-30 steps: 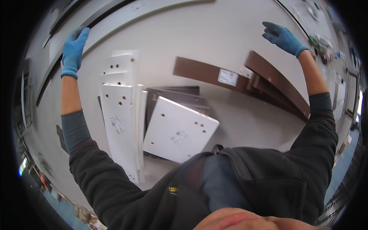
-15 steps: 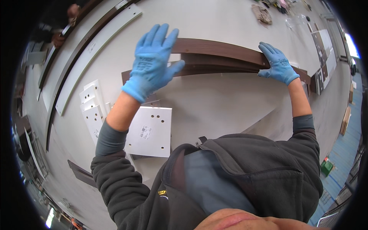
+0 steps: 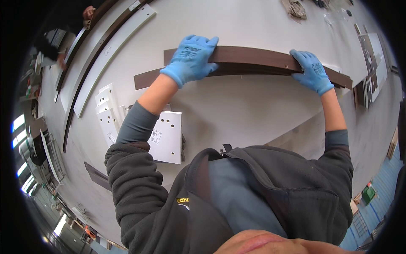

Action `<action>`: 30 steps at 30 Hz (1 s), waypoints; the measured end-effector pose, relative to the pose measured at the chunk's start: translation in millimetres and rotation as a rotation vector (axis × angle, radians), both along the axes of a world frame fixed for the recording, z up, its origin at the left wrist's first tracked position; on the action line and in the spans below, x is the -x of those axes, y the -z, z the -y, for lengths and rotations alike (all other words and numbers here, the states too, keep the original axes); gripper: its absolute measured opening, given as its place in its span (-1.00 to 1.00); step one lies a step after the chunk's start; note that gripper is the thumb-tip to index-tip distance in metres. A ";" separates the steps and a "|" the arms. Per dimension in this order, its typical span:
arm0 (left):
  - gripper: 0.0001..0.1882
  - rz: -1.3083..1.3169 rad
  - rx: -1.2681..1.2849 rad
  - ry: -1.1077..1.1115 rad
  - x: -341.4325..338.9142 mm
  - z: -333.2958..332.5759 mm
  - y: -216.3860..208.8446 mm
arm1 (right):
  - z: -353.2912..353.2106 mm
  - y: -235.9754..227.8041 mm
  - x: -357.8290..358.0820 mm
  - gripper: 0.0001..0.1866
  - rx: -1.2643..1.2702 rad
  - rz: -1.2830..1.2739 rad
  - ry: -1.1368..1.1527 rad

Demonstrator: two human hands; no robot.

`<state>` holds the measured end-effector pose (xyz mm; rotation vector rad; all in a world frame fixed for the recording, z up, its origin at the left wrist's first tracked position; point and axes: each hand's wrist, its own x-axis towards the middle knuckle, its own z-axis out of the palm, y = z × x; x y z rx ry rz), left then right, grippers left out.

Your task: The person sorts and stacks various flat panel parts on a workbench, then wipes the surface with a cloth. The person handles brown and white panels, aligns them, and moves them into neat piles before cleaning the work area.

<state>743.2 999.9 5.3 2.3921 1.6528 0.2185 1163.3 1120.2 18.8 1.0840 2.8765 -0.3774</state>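
- The left hand point(image 3: 189, 61), in a blue glove, is holding the long brown boards point(image 3: 253, 55) close to their left end, with fingers bending over the far side and the thumb sitting on the near side.
- The right hand point(image 3: 313, 73), in a blue glove too, is holding the same boards toward their right end, with the thumb staying apart from the fingers.
- The brown boards are lying across the middle of the grey bench point(image 3: 249, 106), and one lower board is poking out to the left.
- A square white board point(image 3: 169, 139) with holes is lying nearer to the bench's near edge, just beside some narrow white boards point(image 3: 105, 116).
- A long white strip point(image 3: 114, 55) and a long dark strip point(image 3: 95, 54) are lying side by side toward the bench's left edge.
- Another person's hand point(image 3: 89, 12) is showing at the far left corner.
- A green box point(image 3: 368, 193) is sitting past the bench's right edge; it is looking too small to tell what it is holding.
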 end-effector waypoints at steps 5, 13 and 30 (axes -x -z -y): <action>-0.10 0.016 -0.125 -0.010 -5.7 8.9 4.9 | 5.7 0.5 1.6 -0.17 0.010 0.036 0.064; -0.13 -0.102 0.040 -0.050 -14.6 12.6 -0.7 | 9.2 -2.4 6.1 -0.03 0.004 0.110 0.074; 0.21 0.142 -0.224 -0.246 37.7 43.4 -13.1 | 16.9 1.1 -43.0 0.12 -0.362 -0.210 -0.121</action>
